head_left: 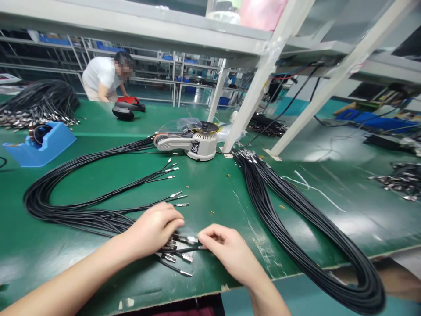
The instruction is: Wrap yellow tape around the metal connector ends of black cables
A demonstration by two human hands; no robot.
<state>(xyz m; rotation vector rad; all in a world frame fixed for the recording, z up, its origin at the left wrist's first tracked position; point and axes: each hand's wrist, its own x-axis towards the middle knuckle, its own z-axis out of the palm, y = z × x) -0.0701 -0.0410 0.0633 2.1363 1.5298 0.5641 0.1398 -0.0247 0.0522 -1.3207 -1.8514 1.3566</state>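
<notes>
Left hand (pixel 153 230) is curled with the fingers pressed together over a small bunch of metal-tipped black cables (pixel 179 254), near edge of the green-topped workbench (pixel 210 281). Right hand (pixel 226 254) is closed, fingertips seemingly pinching a single cable at the right of that bunch; exact grip partly hidden by the fingers. The hands are nearly touching, with the metal tips sticking out toward the near side.

Rest of that cable bundle (pixel 66 206) runs left in a big loop, with more tips fanned out on the mat (pixel 174 188), probably so each end stays separate and easy to pick. Another long black cable bundle (pixel 296 228) lies right, hanging over the bench edge. A beige tape dispenser (pixel 200 142) sits far center, its black label (pixel 195 147) too small to read. Blue tape holder (pixel 39 142) at left, with a heap of terminated cables (pixel 39 105) behind it. A co-worker (pixel 101 77) in a white shirt stands far left. No other legible writing.
</notes>
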